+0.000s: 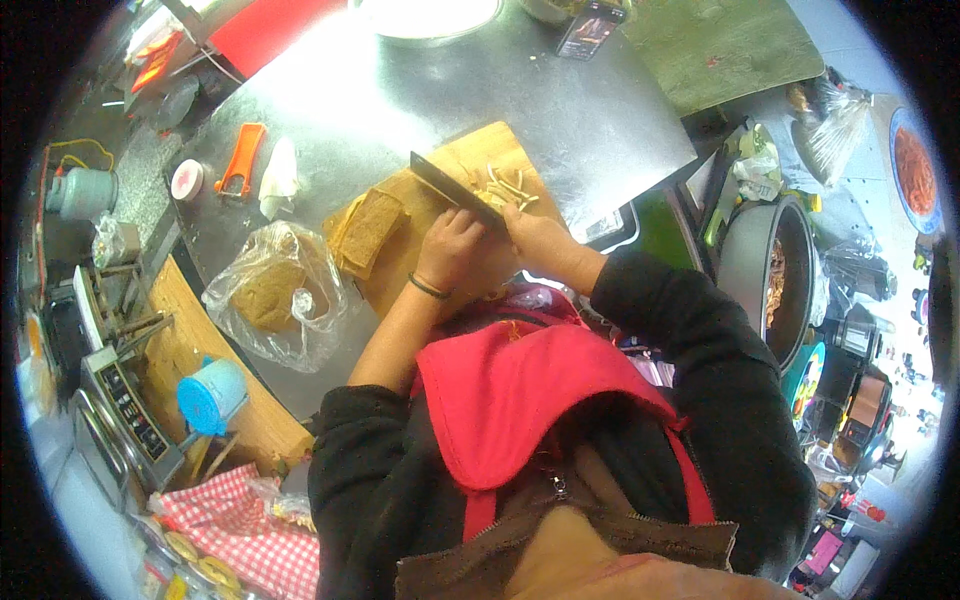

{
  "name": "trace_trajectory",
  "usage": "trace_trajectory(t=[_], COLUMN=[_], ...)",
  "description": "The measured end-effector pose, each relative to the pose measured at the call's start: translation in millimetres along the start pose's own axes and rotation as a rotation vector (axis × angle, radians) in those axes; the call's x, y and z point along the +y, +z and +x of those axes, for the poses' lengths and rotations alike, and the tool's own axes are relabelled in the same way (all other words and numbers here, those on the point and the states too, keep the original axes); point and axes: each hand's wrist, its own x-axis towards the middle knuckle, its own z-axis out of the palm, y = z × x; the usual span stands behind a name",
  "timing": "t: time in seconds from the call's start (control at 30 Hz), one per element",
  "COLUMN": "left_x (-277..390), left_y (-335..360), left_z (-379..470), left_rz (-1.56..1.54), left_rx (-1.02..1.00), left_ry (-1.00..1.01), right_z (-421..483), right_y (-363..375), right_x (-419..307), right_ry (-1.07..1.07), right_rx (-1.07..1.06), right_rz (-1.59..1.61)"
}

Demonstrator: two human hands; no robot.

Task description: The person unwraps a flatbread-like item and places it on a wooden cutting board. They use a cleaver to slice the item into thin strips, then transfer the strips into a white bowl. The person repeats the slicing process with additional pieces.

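My right hand (536, 236) grips a broad-bladed kitchen knife (450, 186), its blade angled across a wooden cutting board (480, 146). Beside the blade, my left hand (448, 251) rests on the board with bent fingers; whether it presses on any food under it is hidden. Pale cut strips (510, 187) lie in a small heap on the far side of the knife. Flat yellowish-brown slabs (371, 229) are stacked at the board's left end. A clear plastic bag (281, 300) with more brownish slabs sits on the metal table left of the board.
Left of the board lie an orange peeler (244, 161), a white cloth or paper (279, 176) and a round white lid (187, 180). A phone (591, 30) stands at the far side of the metal table (615, 97). A deep metal pot (750, 255) stands at the right.
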Motion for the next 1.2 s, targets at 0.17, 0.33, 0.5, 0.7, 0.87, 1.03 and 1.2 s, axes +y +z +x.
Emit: trace_trajectory(t=[0.17,0.33,0.5,0.7,0.87,1.03,1.2], left_x=[2.3,1.6,-2.8,2.3,3.2,-2.8,-1.3], left_y=[-10.1,0.1,2.0,-2.1,-0.8,4.3,1.6], left_z=[-1.4,-4.1,-8.3,-4.5,-6.9,-11.9,-10.1], left_rz=[0.034,-0.063,-0.054,-0.09,-0.009,-0.043,-0.039], left_rx=[-0.066,0.012,-0.052,0.043,0.035,0.04,0.013], left_ry=[0.077,0.032,-0.017,-0.004,-0.019,-0.005,-0.017], right_z=[-5.6,-22.4,-2.5,2.0,-13.5,-6.6,-6.6], right_y=[-22.4,-56.4,-13.1,-27.5,-51.3,-3.2,-19.6], right_x=[-5.4,-17.4,-11.8,-15.4,-19.4,-11.8,-11.9], right_ry=[-0.059,0.01,0.009,0.003,0.092,0.049,-0.065], right_rx=[-0.079,-0.246,-0.085,-0.145,-0.249,-0.045,-0.051], right_rz=[-0.013,-0.084,-0.038,-0.033,-0.027,-0.007,0.013])
